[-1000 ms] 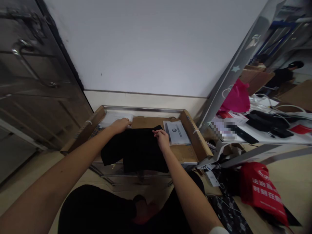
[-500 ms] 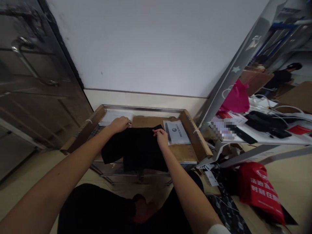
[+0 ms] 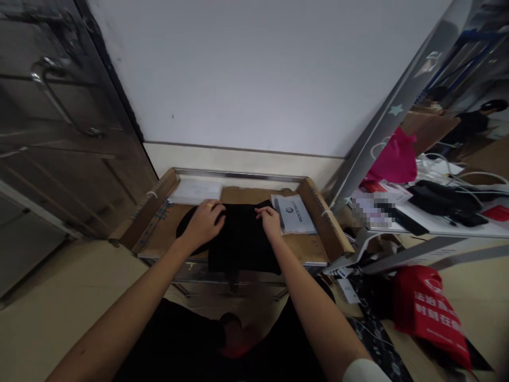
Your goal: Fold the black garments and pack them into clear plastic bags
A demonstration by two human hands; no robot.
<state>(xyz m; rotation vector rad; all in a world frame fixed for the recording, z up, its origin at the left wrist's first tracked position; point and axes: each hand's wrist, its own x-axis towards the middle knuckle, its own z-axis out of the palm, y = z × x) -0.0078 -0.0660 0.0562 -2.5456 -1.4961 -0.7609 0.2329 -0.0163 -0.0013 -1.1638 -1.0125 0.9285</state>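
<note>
Light is dim and flat. Above the cardboard tray (image 3: 157, 233), the white wall (image 3: 254, 79) is brightest; below it, shadow swallows detail. The metal door (image 3: 63, 138) bends toward the frame's edge, its handle glinting.

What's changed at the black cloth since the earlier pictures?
The left hand has moved from the black fabric cloth's far left edge toward the person, onto its left part. That part's lower end has drawn inward, away from the person. Whether the hand grips or has let go is unclear. The right hand stayed by the far right corner; the printed clear plastic packet hasn't moved.
</note>
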